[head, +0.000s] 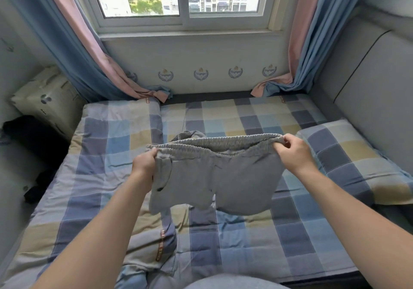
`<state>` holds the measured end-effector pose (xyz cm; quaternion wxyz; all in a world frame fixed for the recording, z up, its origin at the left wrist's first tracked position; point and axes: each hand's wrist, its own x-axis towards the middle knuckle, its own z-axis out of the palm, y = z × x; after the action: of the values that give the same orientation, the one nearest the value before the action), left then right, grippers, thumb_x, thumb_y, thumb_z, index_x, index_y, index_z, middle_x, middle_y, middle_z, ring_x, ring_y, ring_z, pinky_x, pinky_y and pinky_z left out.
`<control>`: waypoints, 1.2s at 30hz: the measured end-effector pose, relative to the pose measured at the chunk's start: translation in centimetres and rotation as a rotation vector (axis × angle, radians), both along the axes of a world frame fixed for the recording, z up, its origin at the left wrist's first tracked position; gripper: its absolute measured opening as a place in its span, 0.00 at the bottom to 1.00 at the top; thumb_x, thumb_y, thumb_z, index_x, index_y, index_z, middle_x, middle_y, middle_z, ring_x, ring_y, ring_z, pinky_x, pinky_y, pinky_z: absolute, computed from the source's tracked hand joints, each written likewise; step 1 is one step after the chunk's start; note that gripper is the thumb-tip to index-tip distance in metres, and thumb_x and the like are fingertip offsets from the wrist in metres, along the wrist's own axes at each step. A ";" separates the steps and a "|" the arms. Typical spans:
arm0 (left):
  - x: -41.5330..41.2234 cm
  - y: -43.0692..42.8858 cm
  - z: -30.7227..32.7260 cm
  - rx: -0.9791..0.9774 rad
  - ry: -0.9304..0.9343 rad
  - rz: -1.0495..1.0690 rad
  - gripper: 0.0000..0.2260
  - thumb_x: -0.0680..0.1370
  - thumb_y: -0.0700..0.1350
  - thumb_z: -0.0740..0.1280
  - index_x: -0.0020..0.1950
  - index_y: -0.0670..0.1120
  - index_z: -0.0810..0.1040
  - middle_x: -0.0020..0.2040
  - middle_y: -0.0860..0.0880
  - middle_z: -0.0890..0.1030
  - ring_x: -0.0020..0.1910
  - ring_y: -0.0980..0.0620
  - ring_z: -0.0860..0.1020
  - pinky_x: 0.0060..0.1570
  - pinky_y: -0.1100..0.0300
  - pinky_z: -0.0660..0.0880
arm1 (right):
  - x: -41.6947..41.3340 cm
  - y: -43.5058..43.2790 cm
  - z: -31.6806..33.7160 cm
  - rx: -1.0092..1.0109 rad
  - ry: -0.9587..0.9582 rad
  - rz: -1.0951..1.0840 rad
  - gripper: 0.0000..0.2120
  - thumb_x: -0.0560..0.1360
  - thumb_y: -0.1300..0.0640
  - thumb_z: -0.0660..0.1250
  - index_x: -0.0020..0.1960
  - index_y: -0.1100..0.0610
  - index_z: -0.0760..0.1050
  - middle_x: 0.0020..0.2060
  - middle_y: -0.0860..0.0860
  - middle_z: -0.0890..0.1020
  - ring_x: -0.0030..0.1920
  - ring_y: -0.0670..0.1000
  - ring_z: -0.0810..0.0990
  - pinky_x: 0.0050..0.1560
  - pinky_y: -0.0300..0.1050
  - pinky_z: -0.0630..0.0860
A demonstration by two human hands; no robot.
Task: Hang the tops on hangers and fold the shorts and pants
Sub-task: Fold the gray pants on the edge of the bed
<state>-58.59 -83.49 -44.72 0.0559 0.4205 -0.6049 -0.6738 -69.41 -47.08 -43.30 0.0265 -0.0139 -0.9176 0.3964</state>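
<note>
A pair of grey shorts (214,177) with an elastic waistband hangs spread out in the air above the checked bed (245,239). My left hand (144,162) grips the left end of the waistband. My right hand (292,151) pinches the right end, a little higher. Both legs of the shorts dangle free, just above the bedcover. Behind the waistband a bunched grey garment (190,135) lies on the bed, mostly hidden by the shorts.
A checked pillow (357,161) lies at the right by the grey padded headboard (368,76). Dark clothing (33,137) sits at the left edge beside a patterned cushion (47,99). Blue and pink curtains (89,49) frame the window at the far wall.
</note>
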 end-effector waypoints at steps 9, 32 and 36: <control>-0.2 5.5 5.3 0.369 0.111 -0.167 0.17 0.86 0.48 0.56 0.59 0.39 0.79 0.53 0.38 0.85 0.50 0.42 0.83 0.50 0.50 0.79 | 2.8 -6.3 4.9 -0.425 -0.213 0.271 0.09 0.77 0.60 0.71 0.45 0.65 0.73 0.35 0.58 0.80 0.31 0.54 0.80 0.30 0.47 0.80; 1.6 11.9 4.9 0.338 0.411 -0.548 0.13 0.76 0.27 0.62 0.58 0.35 0.77 0.52 0.37 0.80 0.49 0.41 0.81 0.48 0.50 0.82 | 5.4 -2.5 2.0 -0.550 -0.278 0.202 0.48 0.64 0.25 0.69 0.78 0.42 0.60 0.77 0.46 0.64 0.76 0.50 0.63 0.75 0.56 0.63; 1.1 12.1 4.0 0.518 0.396 -0.561 0.13 0.75 0.36 0.67 0.59 0.38 0.77 0.51 0.38 0.83 0.49 0.42 0.83 0.46 0.49 0.81 | 6.0 -1.0 -1.9 -0.941 -0.913 0.450 0.47 0.57 0.28 0.77 0.71 0.47 0.75 0.70 0.53 0.76 0.69 0.55 0.76 0.65 0.56 0.75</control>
<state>-57.48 -71.42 -40.75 -0.1218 0.1023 -0.4843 -0.8603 -63.37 -48.10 -45.16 -0.4540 0.0012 -0.5480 0.7026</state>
